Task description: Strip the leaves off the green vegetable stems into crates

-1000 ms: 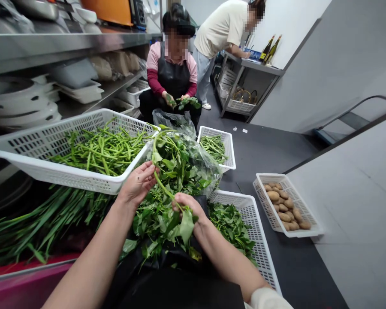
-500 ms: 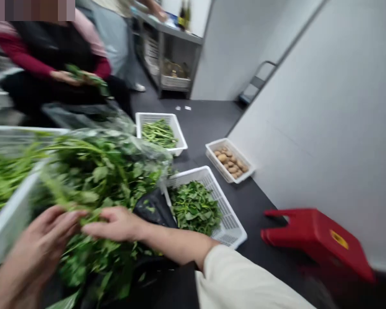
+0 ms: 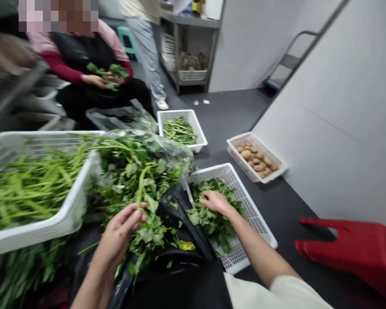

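My left hand point(image 3: 124, 225) pinches a pale green stem point(image 3: 142, 184) upright between thumb and fingers. Under and beyond it spreads a heap of leafy greens point(image 3: 125, 165), partly in a clear plastic bag point(image 3: 176, 150). My right hand point(image 3: 215, 201) is over a white slotted basket point(image 3: 255, 219), with curled fingers closed on green leaves point(image 3: 197, 214); its fingertips are partly hidden among them. More picked leaves lie in that basket. To the left, a large white basket point(image 3: 64, 214) holds many long green stems point(image 3: 35, 184).
Black plastic point(image 3: 188, 219) lies between heap and leaf basket. Farther off stand a basket of green beans point(image 3: 180, 128) and one of potatoes point(image 3: 257, 161). A red stool point(image 3: 357, 249) lies on its side at right. Across from me, a seated person point(image 3: 93, 56) handles greens.
My hands, together over the heap before, are now apart. The right has moved to the leaf basket; the left holds the stem up. The view has swung left.
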Action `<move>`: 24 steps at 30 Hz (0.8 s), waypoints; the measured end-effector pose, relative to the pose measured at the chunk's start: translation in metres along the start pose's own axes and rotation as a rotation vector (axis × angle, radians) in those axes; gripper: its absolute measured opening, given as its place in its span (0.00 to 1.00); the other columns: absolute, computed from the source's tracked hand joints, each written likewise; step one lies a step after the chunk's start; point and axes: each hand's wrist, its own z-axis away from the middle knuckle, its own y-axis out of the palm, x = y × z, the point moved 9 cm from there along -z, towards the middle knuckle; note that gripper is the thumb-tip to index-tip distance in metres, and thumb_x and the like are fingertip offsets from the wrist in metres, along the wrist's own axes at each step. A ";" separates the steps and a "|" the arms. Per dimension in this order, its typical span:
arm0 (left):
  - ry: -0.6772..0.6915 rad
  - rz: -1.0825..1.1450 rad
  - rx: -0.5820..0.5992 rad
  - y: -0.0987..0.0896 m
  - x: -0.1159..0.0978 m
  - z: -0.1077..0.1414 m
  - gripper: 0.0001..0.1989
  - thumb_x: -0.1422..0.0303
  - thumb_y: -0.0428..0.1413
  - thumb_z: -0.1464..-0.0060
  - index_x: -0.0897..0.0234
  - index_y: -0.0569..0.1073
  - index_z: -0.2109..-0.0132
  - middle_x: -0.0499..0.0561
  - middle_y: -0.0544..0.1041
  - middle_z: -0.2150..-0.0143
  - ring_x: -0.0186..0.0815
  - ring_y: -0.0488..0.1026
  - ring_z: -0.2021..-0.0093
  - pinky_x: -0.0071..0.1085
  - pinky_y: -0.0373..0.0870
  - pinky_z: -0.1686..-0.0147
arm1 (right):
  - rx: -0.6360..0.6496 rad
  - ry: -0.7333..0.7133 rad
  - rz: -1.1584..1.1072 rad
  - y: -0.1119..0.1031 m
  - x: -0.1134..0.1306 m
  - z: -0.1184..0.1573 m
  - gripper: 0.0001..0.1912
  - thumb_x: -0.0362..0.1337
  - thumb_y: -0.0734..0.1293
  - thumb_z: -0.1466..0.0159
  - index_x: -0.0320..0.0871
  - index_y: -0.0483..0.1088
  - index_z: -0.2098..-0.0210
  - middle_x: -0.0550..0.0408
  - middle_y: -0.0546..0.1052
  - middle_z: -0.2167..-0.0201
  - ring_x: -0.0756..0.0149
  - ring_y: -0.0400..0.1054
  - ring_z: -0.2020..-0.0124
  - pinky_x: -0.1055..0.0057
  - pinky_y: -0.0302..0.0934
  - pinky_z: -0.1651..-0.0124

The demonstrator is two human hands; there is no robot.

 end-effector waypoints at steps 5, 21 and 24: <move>0.083 -0.053 0.084 0.016 -0.020 0.012 0.15 0.57 0.62 0.62 0.64 0.75 0.70 0.47 0.71 0.79 0.31 0.62 0.78 0.26 0.59 0.76 | 0.095 -0.178 -0.425 0.032 0.050 -0.007 0.34 0.44 0.69 0.49 0.45 0.59 0.45 0.46 0.62 0.44 0.65 0.67 0.60 0.74 0.60 0.69; 0.004 -0.030 -0.030 -0.057 0.002 0.046 0.21 0.50 0.62 0.64 0.64 0.69 0.76 0.46 0.69 0.82 0.29 0.62 0.81 0.25 0.59 0.79 | 0.612 -0.084 -0.701 0.149 0.130 -0.033 0.12 0.43 0.69 0.48 0.40 0.67 0.77 0.68 0.56 0.90 0.80 0.43 0.88 0.80 0.38 0.85; 0.003 -0.003 -0.114 -0.069 0.009 0.045 0.22 0.49 0.61 0.64 0.64 0.69 0.74 0.45 0.69 0.81 0.30 0.63 0.80 0.25 0.60 0.79 | 0.579 -0.110 -0.691 0.150 0.133 -0.029 0.14 0.46 0.67 0.46 0.40 0.67 0.70 0.68 0.55 0.88 0.80 0.43 0.87 0.80 0.41 0.84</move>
